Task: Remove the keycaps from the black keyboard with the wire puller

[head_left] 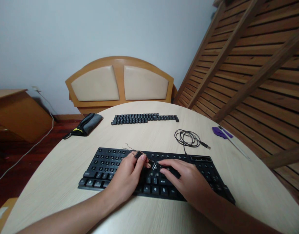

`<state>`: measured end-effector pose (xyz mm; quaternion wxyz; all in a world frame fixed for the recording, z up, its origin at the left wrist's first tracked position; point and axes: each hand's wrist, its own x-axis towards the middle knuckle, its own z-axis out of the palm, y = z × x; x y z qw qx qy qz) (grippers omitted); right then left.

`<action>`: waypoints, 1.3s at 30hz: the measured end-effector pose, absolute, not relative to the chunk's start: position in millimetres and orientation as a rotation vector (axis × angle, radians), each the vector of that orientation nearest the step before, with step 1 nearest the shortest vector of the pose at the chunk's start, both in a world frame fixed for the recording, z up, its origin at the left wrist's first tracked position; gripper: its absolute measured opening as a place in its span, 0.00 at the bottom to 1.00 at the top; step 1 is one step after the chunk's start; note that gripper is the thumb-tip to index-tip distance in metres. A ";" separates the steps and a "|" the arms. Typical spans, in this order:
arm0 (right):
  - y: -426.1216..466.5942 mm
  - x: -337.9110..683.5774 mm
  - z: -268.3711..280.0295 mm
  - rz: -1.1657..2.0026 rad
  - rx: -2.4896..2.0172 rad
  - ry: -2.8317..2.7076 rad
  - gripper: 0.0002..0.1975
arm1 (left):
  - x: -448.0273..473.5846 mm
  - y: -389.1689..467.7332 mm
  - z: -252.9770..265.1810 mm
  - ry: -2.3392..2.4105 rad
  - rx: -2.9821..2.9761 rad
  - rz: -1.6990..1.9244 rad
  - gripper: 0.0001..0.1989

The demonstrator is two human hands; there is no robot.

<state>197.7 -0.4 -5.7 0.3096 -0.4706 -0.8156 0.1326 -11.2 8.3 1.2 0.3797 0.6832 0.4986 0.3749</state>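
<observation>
A black keyboard point(168, 192) lies on the table before me, many of its keycaps off and their sockets bare. My left hand point(128, 174) is closed over its upper middle, gripping a small black piece with thin bent wires, which looks like a wire keycap puller point(139, 154). My right hand point(184, 175) rests over the right-centre keys, thumb and forefinger curled close together; what lies between their tips is too small to make out. Two short bright strips point(154, 166) show between the hands. Keycaps remain along the keyboard's lower rows.
Loose black keycaps point(134, 119) stand in rows farther back on the round table point(95, 214). A coiled USB cable point(188, 139) lies behind the keyboard. Dark pouch point(87, 125) at left; purple cloth point(221, 132) and thin white stick point(237, 146) at right. Behind is a padded headboard point(121, 60).
</observation>
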 end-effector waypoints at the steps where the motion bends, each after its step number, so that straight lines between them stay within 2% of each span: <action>1: 0.8 199.6 -3.7 0.342 -1.254 -2.155 0.08 | -11.3 8.3 1.3 1.276 1.759 0.951 0.19; 39: 32.9 238.6 -1.4 0.227 -1.407 -2.242 0.11 | -12.8 8.2 -1.4 1.272 1.826 0.875 0.18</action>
